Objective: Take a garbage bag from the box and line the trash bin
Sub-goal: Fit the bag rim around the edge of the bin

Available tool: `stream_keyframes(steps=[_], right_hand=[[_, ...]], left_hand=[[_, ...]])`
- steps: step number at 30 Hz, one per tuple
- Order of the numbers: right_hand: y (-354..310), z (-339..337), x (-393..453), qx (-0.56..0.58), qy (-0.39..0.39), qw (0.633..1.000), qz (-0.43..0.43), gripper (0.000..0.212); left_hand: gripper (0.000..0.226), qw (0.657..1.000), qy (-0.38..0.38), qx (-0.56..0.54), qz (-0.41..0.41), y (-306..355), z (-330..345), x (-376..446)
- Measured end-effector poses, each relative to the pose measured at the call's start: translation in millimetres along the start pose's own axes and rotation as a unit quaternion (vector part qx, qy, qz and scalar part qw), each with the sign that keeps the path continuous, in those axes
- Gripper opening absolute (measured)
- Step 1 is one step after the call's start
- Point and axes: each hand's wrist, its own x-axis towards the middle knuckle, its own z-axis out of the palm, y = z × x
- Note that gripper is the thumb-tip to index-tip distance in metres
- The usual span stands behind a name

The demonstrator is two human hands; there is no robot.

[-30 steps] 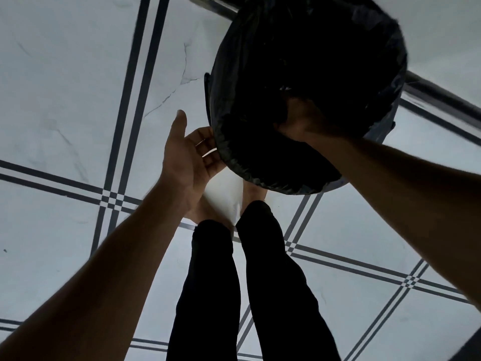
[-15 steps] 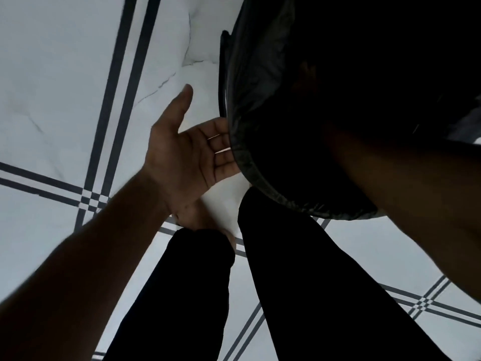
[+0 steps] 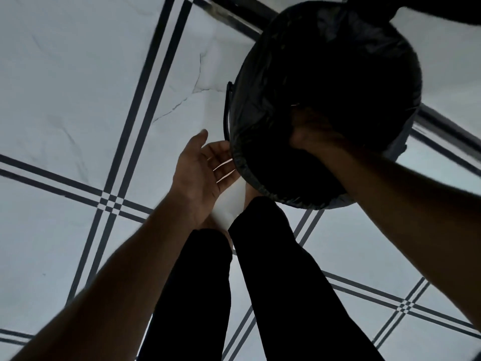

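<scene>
A round trash bin (image 3: 397, 149) stands on the floor just ahead of my feet. A black garbage bag (image 3: 263, 74) lines it, and the bag's edge is folded over the rim. My right hand (image 3: 309, 131) reaches down inside the bag, fingers curled and lost in the dark, so its grip is unclear. My left hand (image 3: 200, 170) is open beside the bin's near left rim, palm turned toward it and fingertips at the folded plastic. No box is in view.
The floor (image 3: 78, 87) is white marble tile with dark double lines. My legs (image 3: 273, 282) in black trousers stand right below the bin. A dark threshold strip (image 3: 234, 16) runs behind the bin, and a dark shape (image 3: 442, 9) sits at the top right.
My head dipped close to the bin half a second ago and has pulled back. My left hand stays open by the rim, and my right hand stays inside the bag.
</scene>
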Motion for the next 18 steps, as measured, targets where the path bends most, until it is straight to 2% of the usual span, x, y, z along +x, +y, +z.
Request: stream_keyframes(steps=[3,5,8,10,12,14,15,16,18], right_hand=[[5,-2,-32,-0.139,-0.067,0.988,-0.012,0.065],[11,2,-53,-0.188,-0.128,0.974,-0.008,0.069],[24,5,-71,-0.150,-0.166,0.975,-0.002,0.059],[23,5,-74,-0.124,-0.133,0.983,-0.014,0.052],[19,6,-69,-0.072,-0.047,0.996,-0.004,0.045],[9,0,-67,0.143,0.034,0.989,0.032,0.040],[3,-5,-65,0.287,0.068,0.954,0.051,0.042],[-5,-9,-60,0.428,0.082,0.897,0.071,0.046],[-23,-14,-48,0.646,0.056,0.754,0.103,0.065]], left_hand=[[0.041,0.999,0.015,0.023,0.018,-7,8,-10],[0.040,0.999,0.014,0.035,0.021,-11,11,-13],[0.038,0.999,0.016,0.039,0.023,-14,14,-16],[0.038,0.999,0.017,0.042,0.029,-14,13,-17],[0.038,0.998,0.017,0.048,0.032,-13,12,-17],[0.038,0.998,0.016,0.056,0.035,-12,11,-18],[0.039,0.998,0.014,0.058,0.037,-12,9,-18],[0.039,0.998,0.011,0.057,0.037,-11,8,-18],[0.041,0.998,0.006,0.048,0.036,-9,5,-18]])
